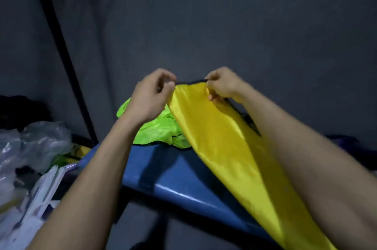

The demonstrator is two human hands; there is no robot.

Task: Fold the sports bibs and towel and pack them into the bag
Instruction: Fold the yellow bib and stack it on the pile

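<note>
Green bib point(157, 127) on blue table point(173, 176), plastic bags point(40, 141) left.

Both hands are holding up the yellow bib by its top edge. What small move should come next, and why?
Probably lower the yellow bib flat onto the blue surface. The left hand and right hand pinch its black-trimmed top edge, so it hangs unfolded, and the green bib lies crumpled behind, leaving bare space in front.
</note>
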